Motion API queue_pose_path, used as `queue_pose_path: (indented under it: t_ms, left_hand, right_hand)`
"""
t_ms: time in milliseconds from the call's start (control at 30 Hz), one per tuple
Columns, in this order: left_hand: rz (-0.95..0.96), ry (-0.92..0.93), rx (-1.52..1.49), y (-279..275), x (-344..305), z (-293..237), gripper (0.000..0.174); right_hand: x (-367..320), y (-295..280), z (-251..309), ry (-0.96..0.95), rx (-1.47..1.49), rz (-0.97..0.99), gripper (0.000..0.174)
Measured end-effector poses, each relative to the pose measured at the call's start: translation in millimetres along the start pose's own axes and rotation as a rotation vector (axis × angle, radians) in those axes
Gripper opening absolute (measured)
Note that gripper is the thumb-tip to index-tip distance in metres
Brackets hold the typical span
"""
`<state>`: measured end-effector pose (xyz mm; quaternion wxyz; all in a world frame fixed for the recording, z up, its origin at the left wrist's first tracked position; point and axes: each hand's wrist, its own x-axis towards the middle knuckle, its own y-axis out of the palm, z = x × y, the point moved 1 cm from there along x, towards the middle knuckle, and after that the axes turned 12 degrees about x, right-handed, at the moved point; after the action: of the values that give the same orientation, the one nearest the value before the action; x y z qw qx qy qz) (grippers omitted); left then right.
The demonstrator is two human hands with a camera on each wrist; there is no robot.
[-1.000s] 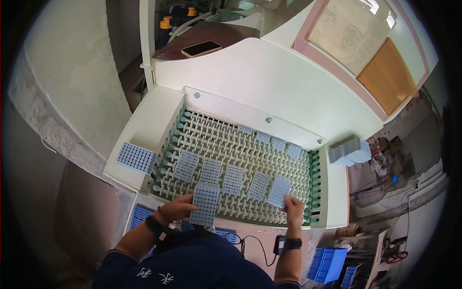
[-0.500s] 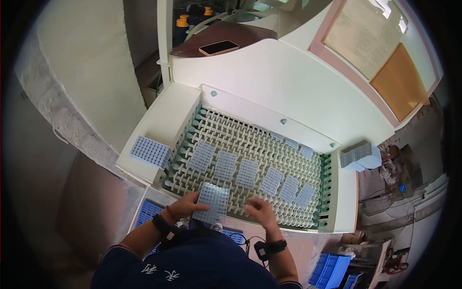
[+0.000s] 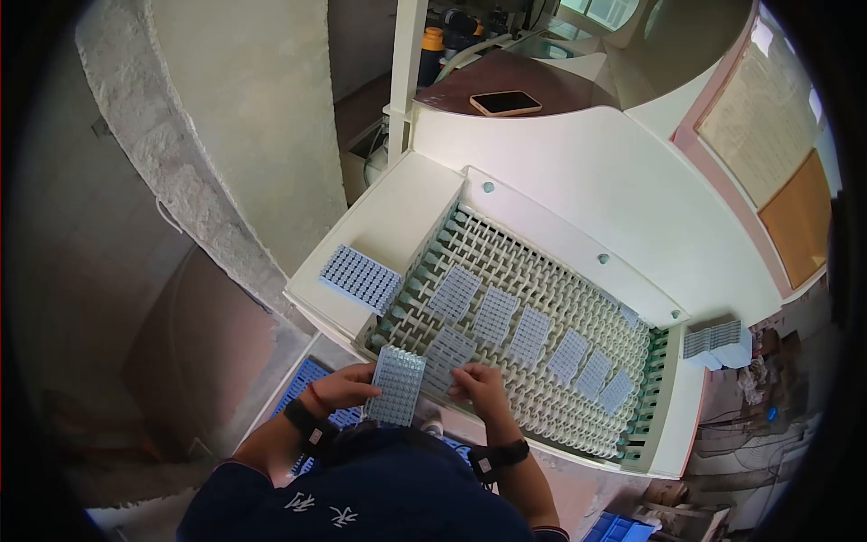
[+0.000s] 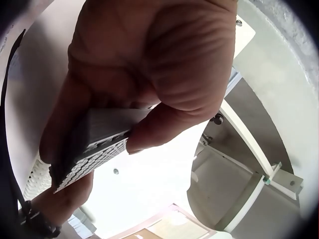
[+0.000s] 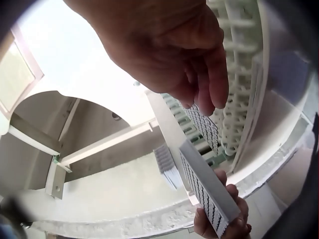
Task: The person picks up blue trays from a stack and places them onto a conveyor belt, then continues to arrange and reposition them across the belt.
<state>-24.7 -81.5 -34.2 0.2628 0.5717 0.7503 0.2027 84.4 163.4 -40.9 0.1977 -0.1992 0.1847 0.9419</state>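
My left hand (image 3: pixel 348 387) grips a stack of light blue gridded sheets (image 3: pixel 396 384) in front of my body. In the left wrist view the stack (image 4: pixel 107 137) sits between thumb and fingers, its grid side turned outward. My right hand (image 3: pixel 483 388) pinches the near right corner of a single gridded sheet (image 3: pixel 449 357), which lies over the front left of the roller bed (image 3: pixel 506 244). From the right wrist, bent fingertips meet at that sheet's (image 5: pixel 203 124) edge. Several more sheets (image 3: pixel 530 334) lie in a slanting row across the rollers.
Another stack of sheets (image 3: pixel 361 278) rests on the left ledge (image 3: pixel 397 203), and a further stack (image 3: pixel 718 345) stands at the right end. A phone (image 3: pixel 506 103) lies on the brown shelf behind the white panel (image 3: pixel 560 172). Blue crates (image 3: pixel 623 527) sit low at the right.
My right hand has let go of a sheet at the row's right end, passed by the held stack, and now has another sheet at the front left. The head view has swung left.
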Motion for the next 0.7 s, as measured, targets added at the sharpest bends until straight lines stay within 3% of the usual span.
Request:
queue_pose_path:
  t_ms: [133,233,300,400,467,533,600,667,700]
  left_hand:
    - [-0.1,-0.024,0.081,-1.2,-1.1,-1.0,0.05]
    - [-0.187,-0.062,0.204,-2.7,6.8,2.1,0.046]
    - [-0.208,-0.081,0.235,-4.6,15.4,6.8,0.045]
    - [-0.212,-0.075,0.261,-1.0,29.6,4.9,0.043]
    - [-0.255,-0.071,0.336,-4.0,33.2,4.6,0.044]
    - [-0.273,-0.065,0.373,-14.3,33.5,7.4,0.043]
    - [-0.282,-0.058,0.41,-18.4,32.6,6.4,0.043]
    - [-0.273,-0.058,0.308,-16.7,31.6,1.1,0.043]
    - [-0.267,-0.065,0.273,-17.2,32.3,2.8,0.044]
  right_hand:
    - [21.1,22.6,-8.9,0.062,-0.017,0.077,0.021]
    - [8.9,22.4,-3.1,0.112,-0.076,-0.048,0.022]
    - [-5.0,21.8,-4.6,0.095,0.064,0.023,0.022]
    - [-13.9,18.7,-11.9,0.029,-0.048,0.125,0.021]
    - [-13.3,10.8,-8.4,0.022,0.001,0.076,0.019]
    - [-7.4,-13.6,-13.3,-0.032,0.016,-0.15,0.018]
    - [-8.9,-32.6,-7.6,-0.043,-0.026,-0.237,0.019]
    - [-13.6,-48.0,-1.1,-0.094,-0.387,-0.375,0.02]
    - [-20.2,-52.1,3.8,-0.102,-0.352,-0.405,0.021]
